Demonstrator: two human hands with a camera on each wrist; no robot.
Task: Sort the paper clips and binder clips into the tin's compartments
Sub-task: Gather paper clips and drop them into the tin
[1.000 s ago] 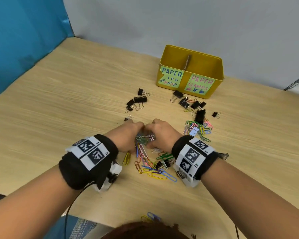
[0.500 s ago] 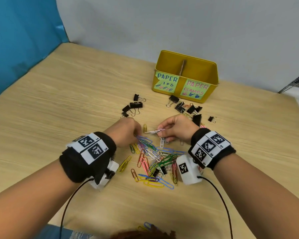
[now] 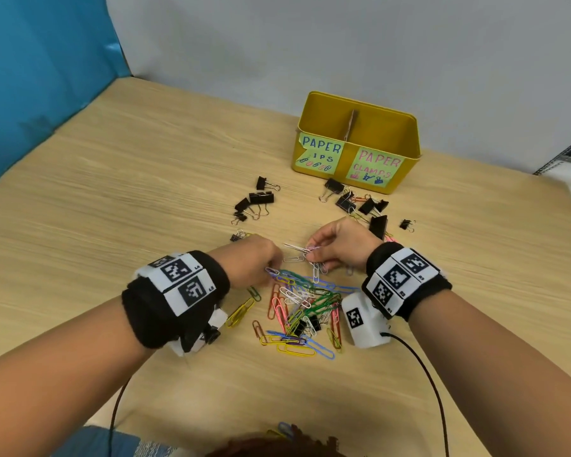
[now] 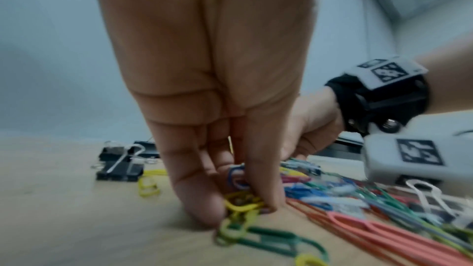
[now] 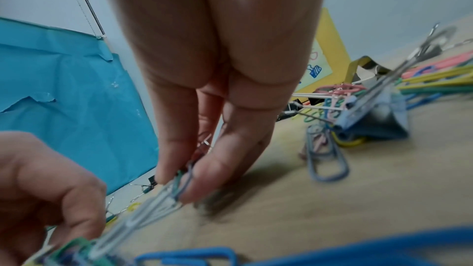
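A heap of coloured paper clips (image 3: 305,305) lies on the wooden table between my wrists. My left hand (image 3: 271,270) pinches clips at the heap's upper left edge; in the left wrist view its fingertips (image 4: 266,199) grip yellow and blue paper clips (image 4: 240,205) on the table. My right hand (image 3: 312,253) pinches a small bunch of white and pale clips (image 3: 299,250), seen between its fingertips (image 5: 202,181) in the right wrist view. Black binder clips (image 3: 261,197) lie scattered beyond. The yellow tin (image 3: 406,153) with two labelled compartments stands at the back.
More binder clips (image 3: 360,202) lie just in front of the tin, one larger (image 3: 378,225) beside my right hand. A blue sheet (image 3: 40,77) hangs at the left. A grey wall stands behind the tin. Cables (image 3: 432,390) trail from both wrist cameras.
My hands have drawn apart, the right one shifting right with a bunch of pale clips in its fingers. The clip heap now shows between the wrists. The head view has shifted.
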